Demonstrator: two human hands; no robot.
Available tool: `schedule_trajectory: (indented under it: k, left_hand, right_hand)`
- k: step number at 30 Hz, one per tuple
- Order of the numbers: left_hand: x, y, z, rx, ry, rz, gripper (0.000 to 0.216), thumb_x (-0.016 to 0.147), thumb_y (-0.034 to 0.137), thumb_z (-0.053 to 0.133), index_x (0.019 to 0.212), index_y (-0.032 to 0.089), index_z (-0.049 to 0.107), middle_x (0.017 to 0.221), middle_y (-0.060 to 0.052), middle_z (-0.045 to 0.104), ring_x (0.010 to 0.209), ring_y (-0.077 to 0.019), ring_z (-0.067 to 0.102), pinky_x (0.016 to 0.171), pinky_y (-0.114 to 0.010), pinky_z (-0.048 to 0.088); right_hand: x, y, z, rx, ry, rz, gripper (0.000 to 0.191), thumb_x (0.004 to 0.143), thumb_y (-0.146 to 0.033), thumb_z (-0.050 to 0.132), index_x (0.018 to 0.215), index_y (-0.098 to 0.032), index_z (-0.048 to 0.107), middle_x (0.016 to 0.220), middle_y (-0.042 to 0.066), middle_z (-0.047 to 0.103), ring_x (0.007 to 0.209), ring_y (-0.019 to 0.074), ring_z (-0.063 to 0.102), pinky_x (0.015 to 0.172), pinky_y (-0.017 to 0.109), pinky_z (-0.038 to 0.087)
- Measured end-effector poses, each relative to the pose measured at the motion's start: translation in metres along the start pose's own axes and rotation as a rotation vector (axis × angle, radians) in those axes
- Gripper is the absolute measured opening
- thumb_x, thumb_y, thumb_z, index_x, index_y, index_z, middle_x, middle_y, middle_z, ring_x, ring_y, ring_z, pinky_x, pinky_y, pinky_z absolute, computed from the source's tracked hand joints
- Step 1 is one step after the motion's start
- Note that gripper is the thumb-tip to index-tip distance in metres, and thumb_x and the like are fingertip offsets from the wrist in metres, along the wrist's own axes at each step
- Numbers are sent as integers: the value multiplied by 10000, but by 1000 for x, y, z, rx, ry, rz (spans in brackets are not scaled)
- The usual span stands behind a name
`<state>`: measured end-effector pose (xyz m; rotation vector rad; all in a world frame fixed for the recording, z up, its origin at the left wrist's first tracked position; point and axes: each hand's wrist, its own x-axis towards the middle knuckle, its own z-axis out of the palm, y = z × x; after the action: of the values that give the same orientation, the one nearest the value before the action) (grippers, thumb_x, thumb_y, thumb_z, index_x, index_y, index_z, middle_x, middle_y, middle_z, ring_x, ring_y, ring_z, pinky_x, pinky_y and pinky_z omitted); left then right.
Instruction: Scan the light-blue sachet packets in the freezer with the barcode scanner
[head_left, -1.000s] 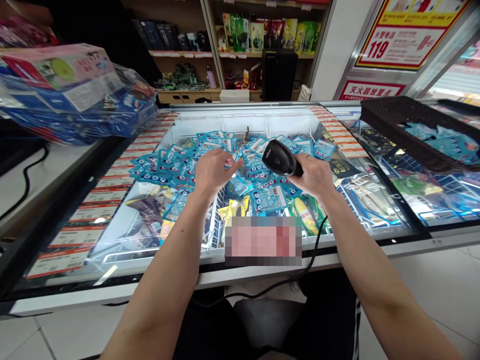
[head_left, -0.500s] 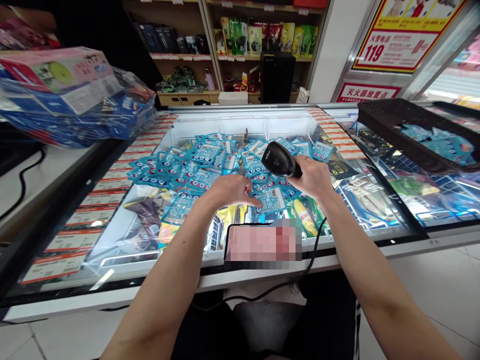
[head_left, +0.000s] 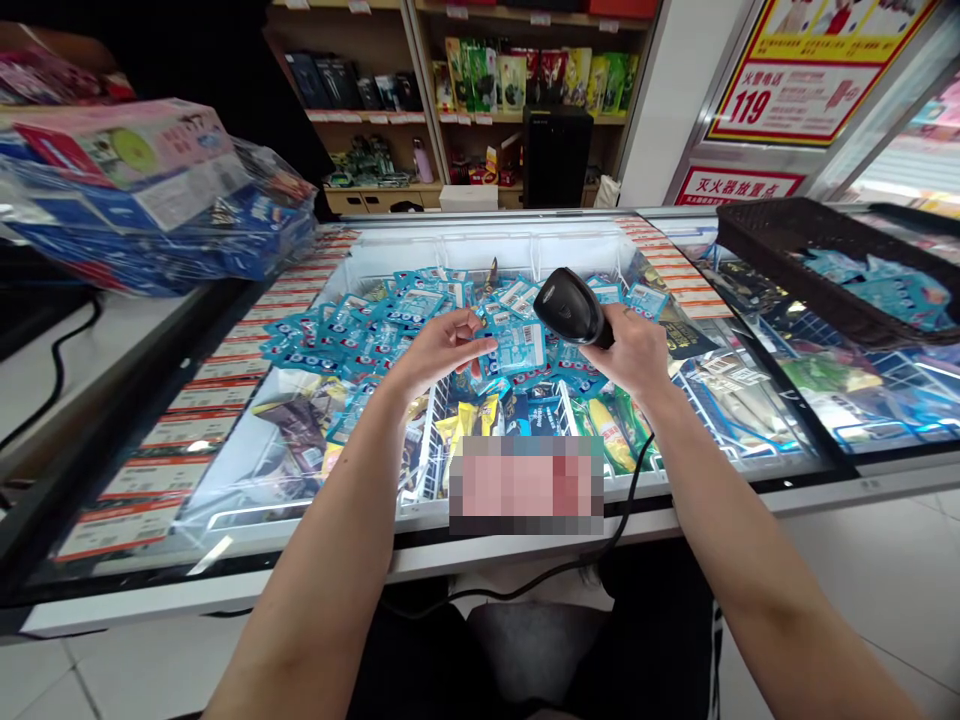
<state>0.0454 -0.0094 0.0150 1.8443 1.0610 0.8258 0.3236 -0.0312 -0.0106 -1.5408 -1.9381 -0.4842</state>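
Note:
My left hand (head_left: 448, 352) pinches a blue packet (head_left: 517, 347) by its left edge, its barcode side facing up. Wrapped round the handle of a black barcode scanner (head_left: 568, 306) is my right hand (head_left: 628, 350). The scanner's head points left, just above and to the right of that packet. Many similar blue packets (head_left: 341, 335) lie in a loose heap on the glass top of a freezer (head_left: 262, 490). A black cable (head_left: 637, 480) runs down from the scanner over the front edge.
A phone with a blurred screen (head_left: 525, 485) lies at the freezer's front edge. On the right, a dark basket (head_left: 832, 270) holds more blue packets. Plastic-wrapped boxes (head_left: 150, 190) stand at the left. Behind are shelves (head_left: 480, 115) of goods; a person in black is at the back left.
My left hand has lifted the blue packet up and away from the front, uncovering frozen goods under the glass. The scanner has shifted slightly right.

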Motion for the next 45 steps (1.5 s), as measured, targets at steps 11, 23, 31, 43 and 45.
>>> schedule_trajectory:
  k: [11,23,31,43,45]
  left_hand:
    - [15,-28,-8,-67,336,115,329,743,467,669,831,213,479,561,66,512,412,-76,482,418,-209,357]
    - [23,-49,-12,4,526,133,402,789,558,591,947,230,420,534,83,478,388,-112,534,405,-224,334]
    - [23,-49,-8,44,531,164,361,806,514,593,944,224,428,593,66,519,401,-82,525,387,-203,344]
    - [20,-42,-5,64,504,122,349,809,512,574,961,223,452,598,63,529,424,-65,493,415,-204,363]
    - [20,-42,-5,68,506,121,340,811,503,574,962,223,454,593,65,522,423,-65,490,414,-206,367]
  right_hand:
    - [-1,-1,0,17,17,-49,303,800,-405,536,975,-168,604,820,74,667,745,220,607,582,284,352]
    - [-2,-5,1,35,-63,-117,305,797,-396,552,991,-167,608,879,71,675,748,206,603,600,277,355]
    - [-3,-5,2,57,-85,-189,317,809,-406,549,1004,-164,612,878,67,676,767,199,607,583,266,333]
    - [-3,-7,1,58,-111,-214,311,811,-389,536,1007,-163,618,864,71,673,774,194,607,571,261,318]
    - [-3,-6,1,64,-113,-215,312,811,-389,535,1008,-162,617,866,71,673,769,192,607,572,262,318]
